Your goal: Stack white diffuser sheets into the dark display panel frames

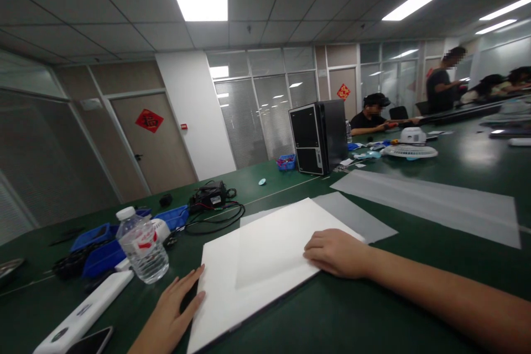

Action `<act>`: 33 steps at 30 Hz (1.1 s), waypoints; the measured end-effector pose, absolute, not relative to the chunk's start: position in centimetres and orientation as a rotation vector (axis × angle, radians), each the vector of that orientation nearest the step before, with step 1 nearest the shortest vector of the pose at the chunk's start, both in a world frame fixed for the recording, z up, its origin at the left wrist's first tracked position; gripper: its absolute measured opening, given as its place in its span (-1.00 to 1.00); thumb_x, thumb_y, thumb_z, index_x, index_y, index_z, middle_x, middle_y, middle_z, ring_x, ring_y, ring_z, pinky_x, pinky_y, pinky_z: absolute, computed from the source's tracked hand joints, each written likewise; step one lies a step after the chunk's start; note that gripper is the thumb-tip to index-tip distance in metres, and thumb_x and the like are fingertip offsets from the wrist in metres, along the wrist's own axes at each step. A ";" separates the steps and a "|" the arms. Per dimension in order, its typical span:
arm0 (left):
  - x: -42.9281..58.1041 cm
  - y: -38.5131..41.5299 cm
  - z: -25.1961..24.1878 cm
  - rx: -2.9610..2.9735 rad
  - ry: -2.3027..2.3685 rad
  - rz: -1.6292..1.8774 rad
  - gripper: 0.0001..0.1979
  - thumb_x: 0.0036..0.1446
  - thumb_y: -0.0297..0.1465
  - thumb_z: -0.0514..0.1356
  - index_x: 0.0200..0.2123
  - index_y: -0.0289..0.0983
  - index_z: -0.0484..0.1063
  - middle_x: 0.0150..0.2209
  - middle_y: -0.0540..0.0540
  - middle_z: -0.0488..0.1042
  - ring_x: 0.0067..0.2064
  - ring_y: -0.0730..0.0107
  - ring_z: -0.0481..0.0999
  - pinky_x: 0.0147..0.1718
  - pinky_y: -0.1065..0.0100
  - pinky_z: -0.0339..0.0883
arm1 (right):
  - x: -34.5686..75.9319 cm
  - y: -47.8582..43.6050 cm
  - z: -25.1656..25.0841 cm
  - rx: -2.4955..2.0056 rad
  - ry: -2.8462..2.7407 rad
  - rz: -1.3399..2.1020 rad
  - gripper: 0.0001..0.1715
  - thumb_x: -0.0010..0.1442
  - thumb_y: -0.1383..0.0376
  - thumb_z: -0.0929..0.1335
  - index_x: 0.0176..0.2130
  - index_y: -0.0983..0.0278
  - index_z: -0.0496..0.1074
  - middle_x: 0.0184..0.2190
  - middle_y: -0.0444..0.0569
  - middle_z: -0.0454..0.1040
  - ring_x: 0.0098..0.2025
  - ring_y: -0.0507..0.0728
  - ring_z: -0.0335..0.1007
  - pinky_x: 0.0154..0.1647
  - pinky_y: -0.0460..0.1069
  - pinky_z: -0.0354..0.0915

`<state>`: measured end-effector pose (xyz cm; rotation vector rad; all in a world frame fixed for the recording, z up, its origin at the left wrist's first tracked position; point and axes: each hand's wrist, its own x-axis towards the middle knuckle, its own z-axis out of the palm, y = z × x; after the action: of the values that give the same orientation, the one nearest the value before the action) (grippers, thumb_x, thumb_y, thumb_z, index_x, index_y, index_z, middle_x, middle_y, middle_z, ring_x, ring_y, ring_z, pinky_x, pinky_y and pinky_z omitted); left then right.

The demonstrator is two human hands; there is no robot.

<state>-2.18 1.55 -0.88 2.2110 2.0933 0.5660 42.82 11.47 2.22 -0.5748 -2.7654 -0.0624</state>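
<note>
L hand at board; btl w/ water

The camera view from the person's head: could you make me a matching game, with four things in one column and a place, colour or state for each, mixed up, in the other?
Things:
1. Left hand
2. Right hand
3. Water bottle
4. Computer tower

Descriptions:
A. Black and box-shaped, on the far side of the white board
B. Lying on the board, near its right end
C. Clear, with a white cap
D. Thumb and fingers spread, fingertips at the board's left edge

Right pairs: 1-D, 2-B, 3-C, 4-A
</note>
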 end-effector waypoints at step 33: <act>-1.8 1.9 -0.3 2.334 2.056 0.561 -0.50 0.24 -0.07 0.07 0.14 -0.13 0.48 0.20 -0.07 0.45 0.26 0.06 0.39 0.28 -0.11 0.13 | 43.4 11.8 2.7 -0.529 -2.785 0.058 -0.59 0.39 0.13 0.21 0.01 0.25 0.50 -0.04 0.05 0.56 0.00 0.17 0.42 0.04 0.08 0.27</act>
<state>-1.81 1.88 -0.34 2.3336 2.0561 0.5613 43.38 11.77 2.65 -0.5294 -2.7847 0.0576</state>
